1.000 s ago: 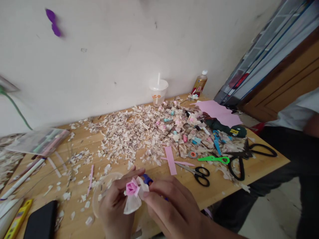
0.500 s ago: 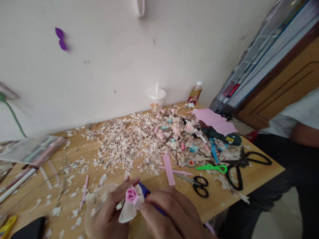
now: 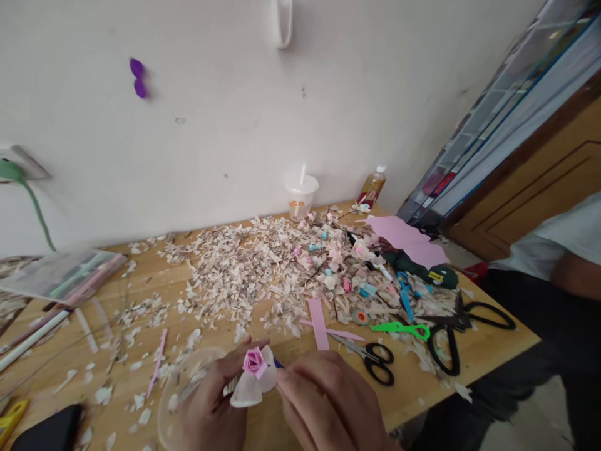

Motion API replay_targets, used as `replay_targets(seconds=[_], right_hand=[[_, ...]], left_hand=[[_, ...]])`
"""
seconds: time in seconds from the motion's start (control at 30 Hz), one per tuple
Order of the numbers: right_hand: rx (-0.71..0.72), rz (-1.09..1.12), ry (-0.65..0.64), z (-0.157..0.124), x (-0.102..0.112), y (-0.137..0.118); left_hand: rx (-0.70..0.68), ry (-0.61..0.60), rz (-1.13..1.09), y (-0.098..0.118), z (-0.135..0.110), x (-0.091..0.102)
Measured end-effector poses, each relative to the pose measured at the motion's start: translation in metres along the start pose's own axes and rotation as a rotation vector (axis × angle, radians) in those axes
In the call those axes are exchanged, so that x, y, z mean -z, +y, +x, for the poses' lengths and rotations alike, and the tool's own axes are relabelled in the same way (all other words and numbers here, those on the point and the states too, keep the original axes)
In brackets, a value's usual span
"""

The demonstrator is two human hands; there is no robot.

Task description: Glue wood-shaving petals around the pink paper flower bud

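In my left hand [image 3: 213, 401] is a paper flower [image 3: 254, 361] with a folded pink centre and translucent white petals around it. The fingers of that hand are closed behind the bloom, and its stem is hidden. My right hand [image 3: 331, 401] is closed at the flower's right side, fingertips by a petal. A sliver of a blue tool [image 3: 278, 363] shows at those fingertips; most of it is covered, so its kind is unclear. Partly behind my left hand sits a clear plastic bowl [image 3: 165, 407].
Pale petal scraps [image 3: 244, 263] cover the table's middle. Black-handled scissors [image 3: 375, 360], green scissors [image 3: 399, 328], a pink strip [image 3: 318, 322] and larger black scissors [image 3: 448, 326] lie right. A lidded cup [image 3: 301, 194] and bottle [image 3: 372, 186] stand behind. A person [image 3: 530, 300] sits at right.
The flower has turned slightly, its pink centre facing more upward. The blue tool, plainer before behind the petals, is now mostly hidden by my right hand. The view has shifted slightly.
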State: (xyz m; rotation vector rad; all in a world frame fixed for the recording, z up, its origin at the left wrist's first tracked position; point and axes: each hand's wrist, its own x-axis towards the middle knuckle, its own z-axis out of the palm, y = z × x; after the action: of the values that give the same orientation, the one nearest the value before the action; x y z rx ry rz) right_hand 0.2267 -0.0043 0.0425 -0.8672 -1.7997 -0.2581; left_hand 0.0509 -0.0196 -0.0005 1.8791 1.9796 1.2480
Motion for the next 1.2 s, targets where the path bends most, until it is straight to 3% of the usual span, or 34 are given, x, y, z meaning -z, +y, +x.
replay_targets(seconds=[0.2, 0.37, 0.47, 0.6, 0.77, 0.97, 1.2], right_hand=[[0.068, 0.041, -0.043, -0.001, 0.002, 0.003], [0.052, 0.056, -0.082, 0.002, 0.005, 0.000], [0.058, 0.064, -0.089, 0.000, 0.014, 0.004], [-0.035, 0.136, -0.186, -0.003, 0.026, 0.018], [-0.060, 0.186, -0.322, 0.008, 0.022, 0.025], [-0.156, 0.239, -0.377, 0.020, 0.008, 0.016], [-0.285, 0.290, -0.422, 0.014, -0.001, 0.016]], left_hand=[[-0.038, 0.005, -0.054, 0.013, 0.005, -0.001], [-0.005, 0.016, -0.028, 0.010, 0.003, -0.001], [0.093, -0.005, -0.100, 0.005, 0.001, -0.001], [0.305, -0.125, -0.334, -0.002, 0.001, -0.003], [0.476, -0.222, -0.524, 0.004, 0.008, -0.004], [0.459, -0.159, -0.482, 0.010, 0.008, -0.004], [0.411, -0.245, -0.390, -0.006, -0.003, -0.003]])
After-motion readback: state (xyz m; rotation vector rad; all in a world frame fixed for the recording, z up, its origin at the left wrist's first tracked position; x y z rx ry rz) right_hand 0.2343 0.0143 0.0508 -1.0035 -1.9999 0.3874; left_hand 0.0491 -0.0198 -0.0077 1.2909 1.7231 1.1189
